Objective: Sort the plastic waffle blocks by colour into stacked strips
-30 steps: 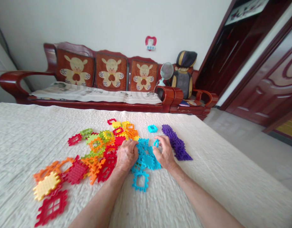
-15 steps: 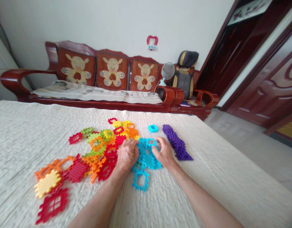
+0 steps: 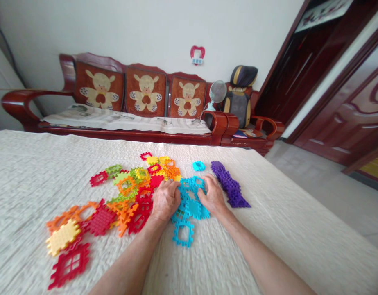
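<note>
A chain of joined blue plastic tiles [image 3: 189, 205] lies on the cream quilt [image 3: 268, 229] between my hands. My left hand [image 3: 166, 200] presses on the chain's left side with its fingers curled over the tiles. My right hand [image 3: 211, 196] is closed on a small blue tile [image 3: 197, 181] at the chain's far end, pushing it against the others. One open-frame blue tile [image 3: 182, 234] forms the near end of the chain. A loose small blue tile [image 3: 198, 166] sits a little beyond my hands.
A joined row of purple tiles [image 3: 229, 185] lies just right of my right hand. Several red, orange, yellow and green tiles [image 3: 115, 200] are scattered to the left. A wooden sofa [image 3: 139, 110] stands behind the quilt; dark wooden doors [image 3: 339, 94] are at right.
My right hand has lowered the small blue tile from above the chain down onto its far end. My left hand has stayed in place on the chain.
</note>
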Demonstrator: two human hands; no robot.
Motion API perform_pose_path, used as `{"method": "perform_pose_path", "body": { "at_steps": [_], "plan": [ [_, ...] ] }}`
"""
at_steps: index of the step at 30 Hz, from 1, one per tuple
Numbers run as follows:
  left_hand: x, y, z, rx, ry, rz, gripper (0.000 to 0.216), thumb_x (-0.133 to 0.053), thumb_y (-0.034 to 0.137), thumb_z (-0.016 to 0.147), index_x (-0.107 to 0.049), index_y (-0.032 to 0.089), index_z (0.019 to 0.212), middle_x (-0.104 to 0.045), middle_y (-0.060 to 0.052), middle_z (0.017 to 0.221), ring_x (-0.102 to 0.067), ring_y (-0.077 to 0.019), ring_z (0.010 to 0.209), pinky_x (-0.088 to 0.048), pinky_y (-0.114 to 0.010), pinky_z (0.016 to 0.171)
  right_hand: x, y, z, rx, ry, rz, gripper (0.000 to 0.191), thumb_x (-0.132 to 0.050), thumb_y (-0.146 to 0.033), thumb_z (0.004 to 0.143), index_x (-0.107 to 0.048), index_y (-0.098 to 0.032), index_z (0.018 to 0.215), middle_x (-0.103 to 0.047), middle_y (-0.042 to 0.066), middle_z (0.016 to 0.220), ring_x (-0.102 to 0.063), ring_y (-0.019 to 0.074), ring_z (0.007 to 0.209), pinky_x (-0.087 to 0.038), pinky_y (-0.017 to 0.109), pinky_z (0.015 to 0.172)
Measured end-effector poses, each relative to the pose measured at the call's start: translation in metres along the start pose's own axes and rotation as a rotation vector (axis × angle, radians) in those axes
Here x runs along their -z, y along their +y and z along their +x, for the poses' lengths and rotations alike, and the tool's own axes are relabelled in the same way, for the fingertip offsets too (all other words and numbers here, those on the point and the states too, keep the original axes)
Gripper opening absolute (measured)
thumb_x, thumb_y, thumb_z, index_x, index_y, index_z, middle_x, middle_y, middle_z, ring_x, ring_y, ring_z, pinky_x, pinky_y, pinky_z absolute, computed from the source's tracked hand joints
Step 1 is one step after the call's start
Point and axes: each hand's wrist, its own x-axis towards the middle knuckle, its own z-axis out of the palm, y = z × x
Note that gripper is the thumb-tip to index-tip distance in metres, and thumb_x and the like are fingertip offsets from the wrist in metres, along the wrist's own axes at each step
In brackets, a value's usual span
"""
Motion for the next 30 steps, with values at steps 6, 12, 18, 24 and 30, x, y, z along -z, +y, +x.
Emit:
{"method": "perform_pose_path", "body": {
  "at_steps": [6, 12, 18, 24, 30],
  "plan": [
    [0.000, 0.000, 0.000, 0.004, -0.004, -0.014, 0.027, -0.045, 0.016, 0.086, -0.070, 0.022, 0.094, -0.068, -0.004, 0.085, -0.059, -0.0193, 0.086, -0.044, -0.027, 0.073, 0.009, -0.007, 0.023, -0.035, -0.176, -0.009, 0.042, -0.057, -0.019, 0.072, -0.060, -0.019, 0.114, -0.064, 0.011, 0.118, -0.058, 0.0257, 0.112, -0.045, 0.044, 0.099],
    [0.002, 0.001, 0.000, -0.005, -0.011, -0.025, 0.027, -0.045, 0.016, 0.085, -0.069, 0.022, 0.094, -0.068, -0.004, 0.084, -0.058, -0.0193, 0.086, -0.044, -0.028, 0.072, 0.019, -0.010, 0.046, -0.041, -0.434, -0.113, 0.037, -0.063, -0.016, 0.067, -0.066, -0.021, 0.103, -0.071, 0.007, 0.103, -0.066, 0.0246, 0.094, -0.052, 0.037, 0.085],
    [0.003, 0.002, 0.000, 0.001, -0.019, 0.001, 0.028, -0.044, 0.015, 0.086, -0.070, 0.023, 0.093, -0.067, -0.004, 0.082, -0.058, -0.0185, 0.083, -0.044, -0.027, 0.071, 0.030, 0.006, 0.076, 0.021, -0.402, -0.101, 0.046, -0.061, -0.013, 0.066, -0.062, -0.023, 0.111, -0.068, 0.007, 0.114, -0.065, 0.0225, 0.099, -0.050, 0.034, 0.087],
    [0.003, 0.003, 0.000, -0.005, -0.014, 0.002, 0.027, -0.044, 0.015, 0.086, -0.070, 0.023, 0.092, -0.067, -0.004, 0.081, -0.057, -0.0195, 0.082, -0.043, -0.028, 0.071, 0.011, 0.025, 0.112, 0.060, -0.378, -0.196, 0.048, -0.056, -0.002, 0.062, -0.062, -0.024, 0.105, -0.067, 0.005, 0.110, -0.062, 0.0212, 0.102, -0.048, 0.033, 0.090],
    [0.004, 0.003, 0.000, -0.011, -0.013, 0.005, 0.027, -0.044, 0.014, 0.086, -0.069, 0.023, 0.092, -0.067, -0.004, 0.081, -0.057, -0.0196, 0.082, -0.043, -0.028, 0.071, 0.000, 0.038, 0.115, 0.084, -0.448, -0.179, 0.050, -0.056, -0.001, 0.062, -0.062, -0.022, 0.107, -0.066, 0.005, 0.111, -0.062, 0.0206, 0.102, -0.049, 0.033, 0.090]
  ]
}}
